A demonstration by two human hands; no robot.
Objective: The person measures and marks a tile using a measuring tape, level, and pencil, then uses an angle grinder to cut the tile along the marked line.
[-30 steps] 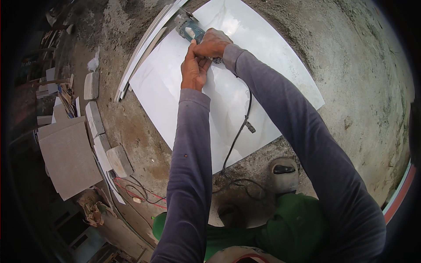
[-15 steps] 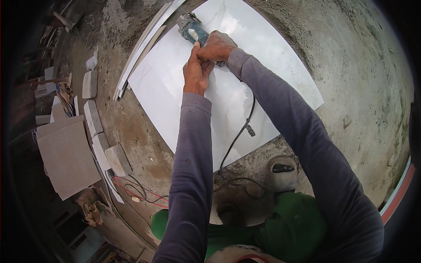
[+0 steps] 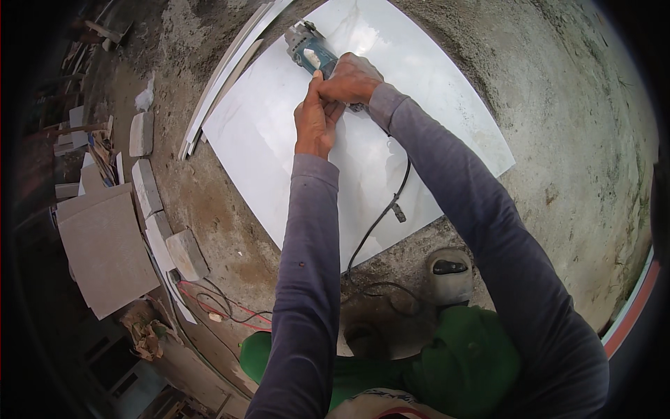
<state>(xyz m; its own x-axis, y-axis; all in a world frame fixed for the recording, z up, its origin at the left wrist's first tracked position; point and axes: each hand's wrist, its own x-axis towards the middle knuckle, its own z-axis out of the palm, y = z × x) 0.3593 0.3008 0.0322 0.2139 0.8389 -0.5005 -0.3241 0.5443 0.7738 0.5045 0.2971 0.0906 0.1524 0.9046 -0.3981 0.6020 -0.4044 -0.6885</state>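
A teal angle grinder (image 3: 304, 47) with a grey head is held over a large glossy white slab (image 3: 248, 150), near its top edge. My right hand (image 3: 352, 80) is closed round the grinder's body, its back uppermost. My left hand (image 3: 317, 126) is closed at the same tool, thumb against the body and fingers bunched beneath my right hand, partly hidden. The grinder's black cord (image 3: 370, 232) runs down across the slab toward my feet, with a small dark piece attached partway along it.
Long white strips (image 3: 220, 80) lie along the slab's upper left. Pale blocks (image 3: 185, 255) line the left, beside brown boards (image 3: 105, 248) and scrap wood. Coiled black and red cables lie at lower left. My sandalled foot (image 3: 450, 283) is on the rough concrete ground (image 3: 572, 167).
Both hands and the grinder have shifted slightly right and back toward me across the slab. The grip on the tool looks the same.
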